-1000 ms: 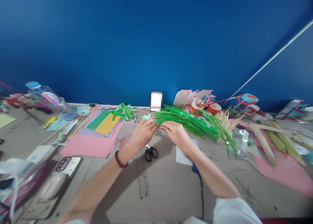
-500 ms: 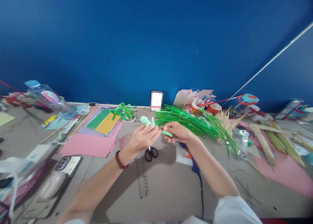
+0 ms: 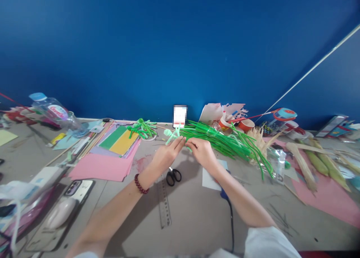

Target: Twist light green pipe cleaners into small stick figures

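Your left hand (image 3: 165, 156) and right hand (image 3: 201, 153) both pinch the light green pipe cleaner (image 3: 173, 133). Twist too hard and its bent loops may squash.

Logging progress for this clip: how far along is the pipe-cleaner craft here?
Done: one twisted dark green pipe-cleaner figure lies on the coloured paper. In hand: left hand and right hand pinch a light green pipe-cleaner piece. Left: a large bundle of straight green pipe cleaners looks unused.
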Demonstrator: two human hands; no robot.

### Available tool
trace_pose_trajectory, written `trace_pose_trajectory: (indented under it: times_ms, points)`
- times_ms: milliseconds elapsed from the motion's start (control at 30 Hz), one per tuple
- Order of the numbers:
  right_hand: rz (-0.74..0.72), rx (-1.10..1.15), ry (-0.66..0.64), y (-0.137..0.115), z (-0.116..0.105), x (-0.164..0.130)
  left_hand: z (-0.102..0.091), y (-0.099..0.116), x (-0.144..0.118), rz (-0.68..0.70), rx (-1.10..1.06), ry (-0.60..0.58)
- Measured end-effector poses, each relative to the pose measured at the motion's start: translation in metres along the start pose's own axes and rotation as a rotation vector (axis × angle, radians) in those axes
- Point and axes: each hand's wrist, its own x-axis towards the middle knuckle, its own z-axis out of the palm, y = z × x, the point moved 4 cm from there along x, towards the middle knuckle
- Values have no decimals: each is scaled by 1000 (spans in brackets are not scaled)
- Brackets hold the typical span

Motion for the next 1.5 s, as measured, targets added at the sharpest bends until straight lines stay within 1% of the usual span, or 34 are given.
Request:
trace_pose_trajectory:
  times_ms: [67,167,267,333,400,500,567,633,700,800,900,967,1033,1100,1167,1267,1333,1500]
  points:
    - [-84,-156,18,-5,1,-4,2,-1,0,-15,-30,-31]
    - [-129,-334,32,-8,3,-8,6,1,0,-32,-42,-62]
    - [-136,-395,0,-9,6,-10,10,3,0,-87,-26,-100]
    - [-132,-382,-25,-7,8,-10,9,4,0,-136,-81,-99]
    - [-137,-388,-29,-4,10,-9,3,4,1,-160,-227,-54]
    - [-154,-445,-10,1,9,-6,-9,0,3,-175,-492,62]
    - [-168,-484,-8,2,8,-4,-15,-4,3,-210,-563,138]
    - [-202,-510,-26,2,7,-2,-18,-8,4,-222,-493,199]
    - [-262,-518,-60,-1,7,-2,-18,-9,5,-163,-331,211]
    - [-355,-493,-102,-5,8,-5,-12,-8,7,-20,-146,152]
    - [-383,-420,-128,-7,9,-6,-7,-10,8,51,-115,96]
    - [-350,-336,-143,-7,9,-5,-5,-10,8,69,-98,84]
    - [-268,-202,-149,-5,6,-3,-7,-10,7,73,-71,108]
    - [-136,-14,-162,0,4,0,-10,-9,6,78,-63,142]
    - [28,185,-199,7,4,3,-13,-7,5,83,-69,168]
    - [255,452,-302,17,9,4,-15,-5,5,85,-55,188]
    - [364,604,-372,22,14,4,-15,-4,5,84,-44,202]
    - [508,906,-542,29,25,0,-21,0,3,84,-65,295]
